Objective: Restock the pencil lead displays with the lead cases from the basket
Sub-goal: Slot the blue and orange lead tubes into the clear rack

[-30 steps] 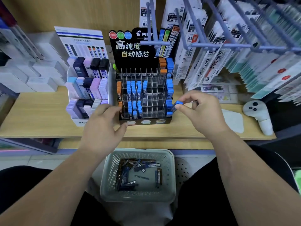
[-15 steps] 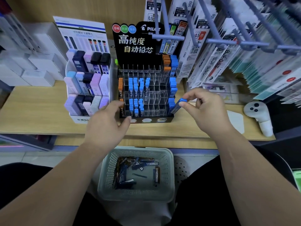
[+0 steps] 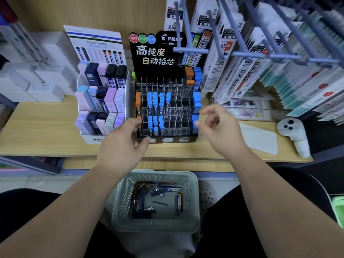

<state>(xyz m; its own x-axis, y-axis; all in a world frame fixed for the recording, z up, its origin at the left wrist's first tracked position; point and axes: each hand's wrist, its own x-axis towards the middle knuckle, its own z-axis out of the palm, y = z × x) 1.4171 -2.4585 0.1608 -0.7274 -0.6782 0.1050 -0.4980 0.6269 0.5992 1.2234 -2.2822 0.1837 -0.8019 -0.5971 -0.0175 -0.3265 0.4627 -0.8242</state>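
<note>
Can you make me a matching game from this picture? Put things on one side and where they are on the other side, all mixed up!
Things
1. basket
2. white controller
3. left hand
4. MONO display

Places
A. at the right end of the wooden shelf
B. touching the front left corner of the black Pilot display
C. below the shelf, with loose lead cases inside
D. just left of the Pilot display

Pairs: 1-C, 2-A, 3-B, 4-D
</note>
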